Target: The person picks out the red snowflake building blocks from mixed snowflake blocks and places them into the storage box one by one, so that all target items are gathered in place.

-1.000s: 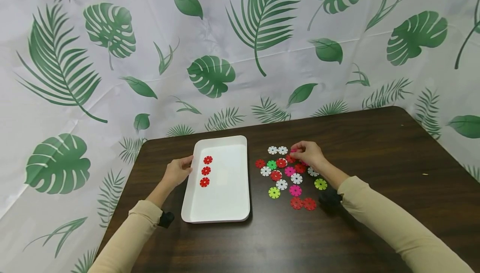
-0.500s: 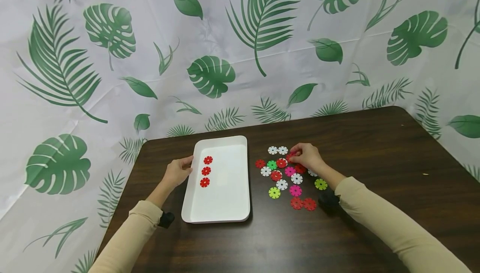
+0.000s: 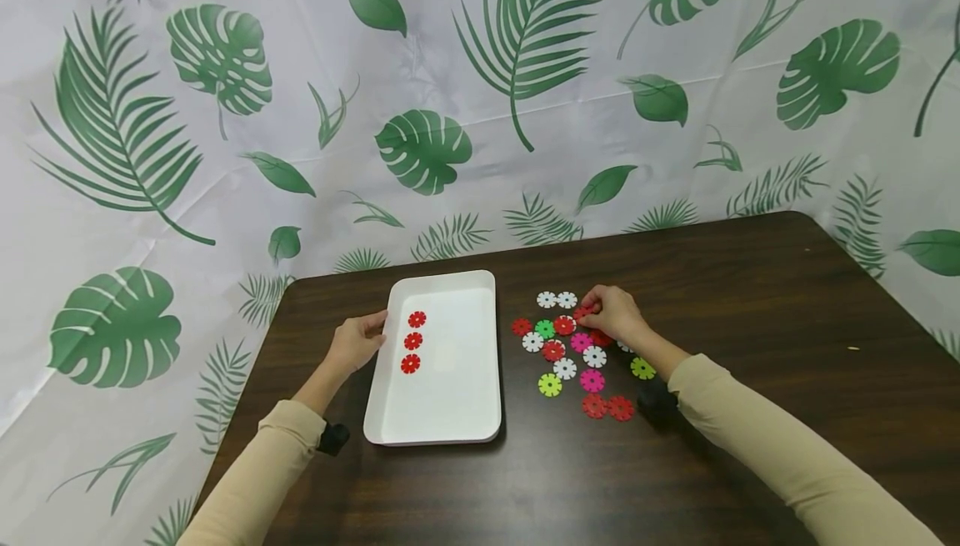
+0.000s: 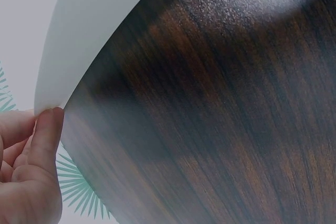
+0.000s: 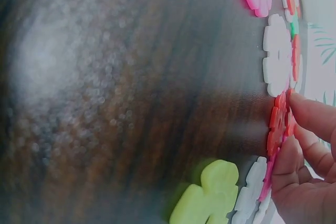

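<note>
My left hand (image 3: pixel 356 343) pinches the left wall of a shallow white tray (image 3: pixel 465 421); the left wrist view shows thumb and fingertips at the edge of its wall (image 4: pixel 84 40). Three red notched discs (image 3: pixel 413 341) lie in a column inside the tray. At the back of a scatter of discs, my right hand (image 3: pixel 617 314) pinches a red notched disc (image 3: pixel 582 313). Its lower part is hidden by the fingers. Close below it, another red disc (image 5: pixel 276 124) lies on the table in the right wrist view.
White discs (image 3: pixel 567 300), pink discs (image 3: pixel 592 380), yellow-green discs (image 3: pixel 550 385), a green disc (image 3: pixel 544 329) and more red ones (image 3: pixel 620 408) spread right of the tray, some overlapping. All stand on a dark wooden table (image 3: pixel 540 488). Behind hangs a leaf-printed cloth (image 3: pixel 495 171).
My right hand has shifted slightly forward and left off a pink disc, and its fingertips have come onto a red disc. The left hand and tray stay in place.
</note>
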`<state>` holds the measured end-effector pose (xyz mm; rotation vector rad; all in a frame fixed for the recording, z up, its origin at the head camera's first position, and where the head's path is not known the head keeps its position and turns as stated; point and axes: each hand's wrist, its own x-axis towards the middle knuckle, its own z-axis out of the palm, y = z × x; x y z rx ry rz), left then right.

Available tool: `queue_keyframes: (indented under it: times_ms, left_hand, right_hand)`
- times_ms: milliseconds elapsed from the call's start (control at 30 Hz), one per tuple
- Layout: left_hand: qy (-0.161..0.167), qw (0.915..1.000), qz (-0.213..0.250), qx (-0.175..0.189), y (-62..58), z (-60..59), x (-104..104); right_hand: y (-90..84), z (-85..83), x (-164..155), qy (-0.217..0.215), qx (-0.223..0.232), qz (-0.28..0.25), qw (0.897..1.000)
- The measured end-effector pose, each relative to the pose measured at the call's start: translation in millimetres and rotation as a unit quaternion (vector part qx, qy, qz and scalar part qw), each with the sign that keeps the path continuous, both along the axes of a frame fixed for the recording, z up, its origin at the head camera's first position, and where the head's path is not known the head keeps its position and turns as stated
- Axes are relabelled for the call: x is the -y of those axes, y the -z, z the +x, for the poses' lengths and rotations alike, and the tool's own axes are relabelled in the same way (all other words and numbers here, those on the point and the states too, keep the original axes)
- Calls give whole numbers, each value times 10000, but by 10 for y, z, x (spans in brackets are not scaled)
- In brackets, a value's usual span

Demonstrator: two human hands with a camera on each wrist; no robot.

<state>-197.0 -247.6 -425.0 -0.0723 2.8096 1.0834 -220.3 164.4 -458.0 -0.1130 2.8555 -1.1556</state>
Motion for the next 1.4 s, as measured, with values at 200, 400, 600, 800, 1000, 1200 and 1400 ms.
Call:
queue_keyframes:
  times_ms: [200,400,600,800,1000,1200,1400]
  left_hand:
    - [1,10000,-29,-27,1,2,1]
    - [-14,10000,-6,-25,3,4,-1]
    - [-19,10000,-11,0,4,1,-3]
    - [-50,10000,41,37,4,3,-2]
    - [-87,9999,59,48,16,7,-1]
    - [-113,9999,49,79,20,8,1]
    - [-107,9999,53,88,4,7,-2]
  right_hand:
    - [2,11,-2,-46,-119,12,9999]
    - [4,31,0,-15,-100,-54,9999]
    - [1,32,-17,8,-210,-140,9997]
    - [8,35,-46,28,-354,-157,9992]
    - [9,27,-80,64,-296,-369,9989]
    - [-38,22,-104,178,1,-719,9973]
    - [-92,19,-98,323,215,-1035,9939]
